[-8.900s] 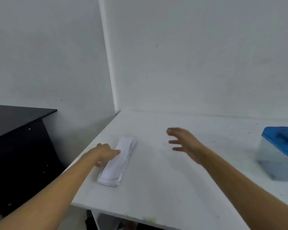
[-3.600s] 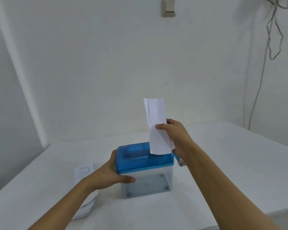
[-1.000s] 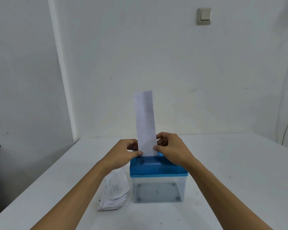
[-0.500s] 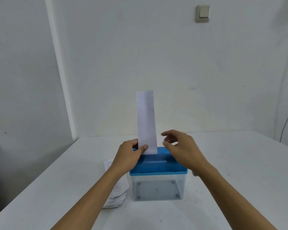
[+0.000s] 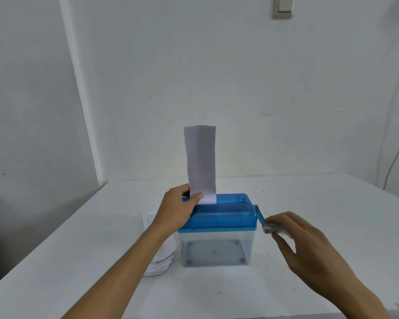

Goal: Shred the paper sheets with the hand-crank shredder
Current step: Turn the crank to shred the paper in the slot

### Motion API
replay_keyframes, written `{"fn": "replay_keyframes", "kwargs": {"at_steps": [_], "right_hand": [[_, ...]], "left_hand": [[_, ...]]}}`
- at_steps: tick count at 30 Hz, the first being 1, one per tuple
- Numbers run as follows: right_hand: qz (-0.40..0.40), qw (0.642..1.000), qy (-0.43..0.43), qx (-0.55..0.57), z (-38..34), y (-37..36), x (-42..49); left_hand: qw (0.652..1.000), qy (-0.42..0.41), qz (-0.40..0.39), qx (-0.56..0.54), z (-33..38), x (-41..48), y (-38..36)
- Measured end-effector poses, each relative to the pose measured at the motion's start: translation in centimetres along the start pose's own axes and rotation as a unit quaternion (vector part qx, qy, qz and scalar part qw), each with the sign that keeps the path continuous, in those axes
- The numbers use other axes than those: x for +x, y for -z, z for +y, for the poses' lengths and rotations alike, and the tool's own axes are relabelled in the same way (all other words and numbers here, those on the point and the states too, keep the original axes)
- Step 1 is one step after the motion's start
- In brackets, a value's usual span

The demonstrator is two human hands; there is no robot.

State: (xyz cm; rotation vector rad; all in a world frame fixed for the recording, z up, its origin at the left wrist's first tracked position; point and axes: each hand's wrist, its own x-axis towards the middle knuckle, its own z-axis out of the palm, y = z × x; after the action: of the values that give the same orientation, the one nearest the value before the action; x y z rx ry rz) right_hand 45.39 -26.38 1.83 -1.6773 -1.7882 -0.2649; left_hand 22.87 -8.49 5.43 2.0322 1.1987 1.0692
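The hand-crank shredder (image 5: 217,229) has a blue lid and a clear, nearly empty bin, and stands in the middle of the white table (image 5: 320,199). A narrow white paper strip (image 5: 201,162) stands upright in the lid's slot. My left hand (image 5: 179,210) pinches the strip's lower left edge just above the lid. My right hand (image 5: 295,236) is at the shredder's right side, fingers closing around the clear knob of the blue crank handle (image 5: 266,223).
A pile of white paper sheets (image 5: 158,256) lies on the table left of the shredder, partly behind my left forearm. White walls stand close behind, with a light switch (image 5: 283,6) high up and a cable (image 5: 396,155) at the right.
My right hand has left the paper strip and gone down to the right, onto the crank knob. My left hand still holds the strip in the slot.
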Motion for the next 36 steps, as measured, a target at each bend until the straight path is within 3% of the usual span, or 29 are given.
{"fn": "replay_keyframes", "kwargs": {"at_steps": [6, 15, 24, 36], "right_hand": [[-0.027, 0.998, 0.050, -0.016, 1.0, 0.6, 1.1], [-0.011, 0.998, 0.032, 0.049, 1.8, 0.8, 4.2], [-0.027, 0.994, 0.014, 0.105, 2.4, 0.6, 5.5], [-0.023, 0.980, -0.059, 0.187, 3.2, -0.8, 10.8]], "left_hand": [[0.999, 0.018, -0.029, 0.023, 0.1, 0.1, -0.1], [0.994, -0.004, -0.066, 0.090, 0.7, -0.2, 0.6], [0.997, 0.001, -0.073, -0.007, -0.1, 0.5, 0.8], [0.996, -0.038, -0.083, -0.024, -0.8, 0.9, 0.7]]}}
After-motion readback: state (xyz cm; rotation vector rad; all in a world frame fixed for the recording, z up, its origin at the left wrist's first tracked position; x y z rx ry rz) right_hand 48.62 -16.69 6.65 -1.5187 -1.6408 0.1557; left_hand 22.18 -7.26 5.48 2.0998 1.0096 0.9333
